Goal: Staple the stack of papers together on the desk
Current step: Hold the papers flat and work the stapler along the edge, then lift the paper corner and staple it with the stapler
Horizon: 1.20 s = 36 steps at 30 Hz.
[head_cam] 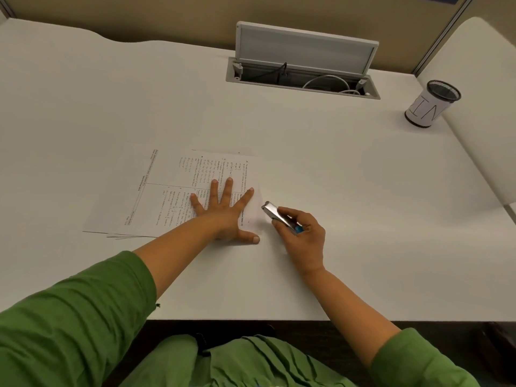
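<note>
Green sleeves [69, 311] fill the near edge of the view, and both forearms reach out over the white desk [335, 169]. The left hand [223, 216] lies flat on the papers [156, 191], fingers straight and spread wide, thumb stretched out toward the near edge of the sheets. The papers sit left of centre on the desk, turned sideways to the person, with a few lower sheets fanned out at the near left edge, so the stack looks not quite squared. The right hand [301, 236] curls round a silver stapler [279, 216] with a blue tail, its nose aimed at the right-hand edge of the papers and just beside it; whether the mouth already straddles the sheets cannot be told from here.

The step in hand appears to be bringing the stapler onto a corner. To do it well, the flat hand should keep its weight on the sheets so none slides, and the loose lower sheets would best be tapped flush first, or the staple may miss them. The mouth should take in every sheet, well inside the margin, before the squeeze, which should be one firm press.

Farther back sit an open cable hatch [303, 76] and a mesh cup [431, 103].
</note>
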{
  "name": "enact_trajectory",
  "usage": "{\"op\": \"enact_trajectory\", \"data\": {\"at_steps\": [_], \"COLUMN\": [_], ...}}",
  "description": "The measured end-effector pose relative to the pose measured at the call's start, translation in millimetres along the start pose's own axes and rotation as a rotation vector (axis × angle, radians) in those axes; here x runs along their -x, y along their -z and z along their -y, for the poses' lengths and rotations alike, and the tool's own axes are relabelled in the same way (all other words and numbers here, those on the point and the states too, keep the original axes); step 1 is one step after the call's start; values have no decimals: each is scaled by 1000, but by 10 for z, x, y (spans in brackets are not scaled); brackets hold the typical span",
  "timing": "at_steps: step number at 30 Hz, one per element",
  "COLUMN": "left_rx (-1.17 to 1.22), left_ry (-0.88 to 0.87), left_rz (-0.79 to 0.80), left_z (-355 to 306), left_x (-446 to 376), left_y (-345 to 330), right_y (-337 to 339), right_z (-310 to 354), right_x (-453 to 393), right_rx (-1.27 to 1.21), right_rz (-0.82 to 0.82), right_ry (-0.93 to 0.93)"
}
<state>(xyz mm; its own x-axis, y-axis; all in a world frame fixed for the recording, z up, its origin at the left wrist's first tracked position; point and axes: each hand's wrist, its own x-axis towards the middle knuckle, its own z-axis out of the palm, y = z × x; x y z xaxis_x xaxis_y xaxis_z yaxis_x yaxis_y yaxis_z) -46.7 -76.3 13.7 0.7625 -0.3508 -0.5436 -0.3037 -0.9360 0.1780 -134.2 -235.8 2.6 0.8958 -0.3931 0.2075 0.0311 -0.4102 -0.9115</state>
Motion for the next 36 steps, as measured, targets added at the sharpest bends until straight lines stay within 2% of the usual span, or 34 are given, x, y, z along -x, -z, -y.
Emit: {"op": "enact_trajectory", "data": {"at_steps": [3,9,17,20,28,36], "left_rx": [18,15,114,102,39,-34], "left_ry": [-20,-80,-287,-332,-275,-274], "left_rz": [-29,-180,-369,-347,-224,-288], "left_z": [31,81,228,334,237,216], "left_x": [-28,-12,148,221,265,233], "left_y": [-33,-88,29,73,293,264], "right_y": [-5,-20,-50,-33,-25,-8], "right_z": [3,15,-20,-15,-9,-16], "right_x": [-76,-221,-228,-212,-201,-209], "right_rx": [-65,-88,-23,-52,-59,-81], "right_rz": [-23,-56,-88,-82,-78,-83], "right_ry": [-90,-120,-149,-167,-182,-196]}}
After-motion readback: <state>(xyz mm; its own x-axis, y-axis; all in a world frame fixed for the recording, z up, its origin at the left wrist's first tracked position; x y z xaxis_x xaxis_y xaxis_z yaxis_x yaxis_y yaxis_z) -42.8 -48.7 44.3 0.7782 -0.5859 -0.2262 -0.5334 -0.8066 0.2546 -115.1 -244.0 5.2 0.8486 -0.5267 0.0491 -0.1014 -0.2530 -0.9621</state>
